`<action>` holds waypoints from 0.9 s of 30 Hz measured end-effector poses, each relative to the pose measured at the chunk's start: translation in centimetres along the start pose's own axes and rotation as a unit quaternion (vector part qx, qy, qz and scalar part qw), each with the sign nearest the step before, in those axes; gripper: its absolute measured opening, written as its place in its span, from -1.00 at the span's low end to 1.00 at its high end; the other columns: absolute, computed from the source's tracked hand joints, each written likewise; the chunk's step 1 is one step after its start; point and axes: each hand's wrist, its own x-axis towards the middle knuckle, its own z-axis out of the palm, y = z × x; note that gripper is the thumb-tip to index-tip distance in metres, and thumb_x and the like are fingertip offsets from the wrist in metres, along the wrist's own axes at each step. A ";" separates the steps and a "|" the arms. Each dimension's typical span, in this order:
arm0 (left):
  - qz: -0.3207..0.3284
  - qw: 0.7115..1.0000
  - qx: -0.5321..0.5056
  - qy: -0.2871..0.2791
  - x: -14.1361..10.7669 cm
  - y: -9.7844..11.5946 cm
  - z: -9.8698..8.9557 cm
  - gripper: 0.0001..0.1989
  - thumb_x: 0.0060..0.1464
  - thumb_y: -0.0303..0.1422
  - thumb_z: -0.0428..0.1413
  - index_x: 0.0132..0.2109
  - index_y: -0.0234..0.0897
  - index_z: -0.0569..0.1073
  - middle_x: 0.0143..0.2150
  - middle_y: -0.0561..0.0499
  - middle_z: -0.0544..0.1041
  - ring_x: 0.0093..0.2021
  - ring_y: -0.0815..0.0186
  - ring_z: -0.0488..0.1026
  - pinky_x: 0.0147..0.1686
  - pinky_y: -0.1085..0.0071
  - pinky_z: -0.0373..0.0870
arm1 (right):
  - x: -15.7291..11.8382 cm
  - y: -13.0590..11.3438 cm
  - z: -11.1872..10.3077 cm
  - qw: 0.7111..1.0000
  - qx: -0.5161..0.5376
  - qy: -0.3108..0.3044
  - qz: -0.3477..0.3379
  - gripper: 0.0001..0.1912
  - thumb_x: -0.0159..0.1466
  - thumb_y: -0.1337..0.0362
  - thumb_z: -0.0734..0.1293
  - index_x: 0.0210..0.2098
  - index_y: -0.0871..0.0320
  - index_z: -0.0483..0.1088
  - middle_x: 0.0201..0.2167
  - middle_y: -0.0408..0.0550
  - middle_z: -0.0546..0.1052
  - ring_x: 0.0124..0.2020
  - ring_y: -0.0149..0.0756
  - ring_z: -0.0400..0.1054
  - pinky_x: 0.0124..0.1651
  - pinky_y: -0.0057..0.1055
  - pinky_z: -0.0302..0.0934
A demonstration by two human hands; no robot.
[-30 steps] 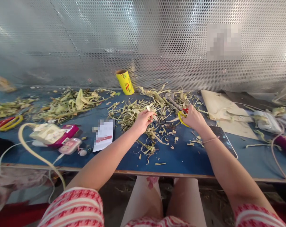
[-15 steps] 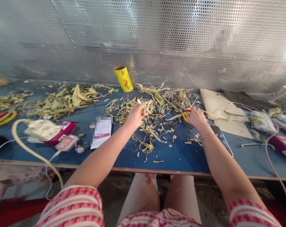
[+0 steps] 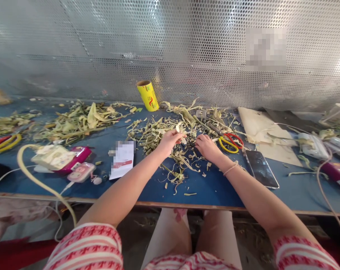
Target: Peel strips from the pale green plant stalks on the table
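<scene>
My left hand [image 3: 170, 142] is closed in a pinch on a pale, dry plant strip [image 3: 178, 128] above the pile of dried plant scraps [image 3: 150, 137]. To its right, my right hand [image 3: 207, 147] has its fingers curled down at the pile's edge, beside a small dark object [image 3: 190, 144], perhaps looped handles. What its fingertips grip is hidden. Scissors [image 3: 229, 143] with red and yellow handles lie just beyond the right hand, blades toward the pile.
A yellow cardboard tube [image 3: 148, 96] stands at the back by the perforated metal wall [image 3: 116, 45]. Another plant heap [image 3: 77, 122] lies left. A white paper [image 3: 122, 161], power banks with cables [image 3: 63, 159], a phone [image 3: 260, 168] and a cardboard sheet [image 3: 257, 129] are on the blue table.
My right hand has let go of the red-and-yellow scissors and moved left to the pile. My left hand has shifted slightly right and down, still pinching a plant strip.
</scene>
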 end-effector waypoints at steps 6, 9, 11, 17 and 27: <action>0.092 0.965 0.181 -0.166 -1.4 0.4 0.8 -0.83 -0.07 -0.31 0.14 -0.31 -0.29 0.50 -0.18 -0.07 0.53 -0.28 0.31 0.44 -0.31 0.45 0.35 | -0.1 0.1 -1.2 0.972 0.193 0.132 -0.032 -0.93 0.23 0.36 0.25 -0.36 0.15 0.38 -0.26 0.03 0.44 -0.18 -0.23 0.31 0.00 -0.22 0.20; 0.124 0.954 0.212 -0.172 -1.9 0.7 1.0 -0.85 -0.05 -0.32 0.13 -0.32 -0.28 0.50 -0.18 -0.08 0.51 -0.26 0.30 0.43 -0.31 0.45 0.35 | -0.3 -0.4 -1.8 0.953 0.258 0.156 0.002 -0.91 0.22 0.32 0.26 -0.43 0.14 0.34 -0.36 -0.03 0.43 -0.26 -0.26 0.31 -0.09 -0.28 0.20; 0.127 0.955 0.214 -0.165 -1.9 0.7 1.0 -0.84 -0.04 -0.30 0.13 -0.31 -0.28 0.49 -0.23 -0.06 0.49 -0.29 0.33 0.41 -0.31 0.45 0.34 | -0.3 -0.6 -2.0 0.950 0.272 0.153 0.016 -0.89 0.23 0.31 0.23 -0.43 0.14 0.31 -0.39 -0.06 0.42 -0.28 -0.28 0.29 -0.11 -0.31 0.19; 0.001 0.982 0.045 -0.182 -1.4 -0.4 1.0 -0.80 -0.05 -0.27 0.18 -0.26 -0.28 0.46 -0.37 0.06 0.43 -0.38 0.44 0.39 -0.28 0.45 0.36 | -0.5 -1.1 -2.0 0.943 0.320 0.093 0.020 -0.92 0.23 0.30 0.20 -0.41 0.14 0.24 -0.44 -0.14 0.38 -0.36 -0.37 0.24 -0.22 -0.42 0.14; -0.059 0.966 -0.087 -0.234 -1.7 -0.2 1.3 -0.81 -0.12 -0.32 0.25 -0.35 -0.32 0.46 -0.37 0.03 0.46 -0.29 0.39 0.48 -0.21 0.42 0.44 | -0.6 -1.7 -2.1 0.912 0.386 0.134 0.043 -0.87 0.22 0.22 0.24 -0.38 0.15 0.33 -0.58 -0.23 0.30 -0.51 -0.45 0.16 -0.36 -0.48 0.10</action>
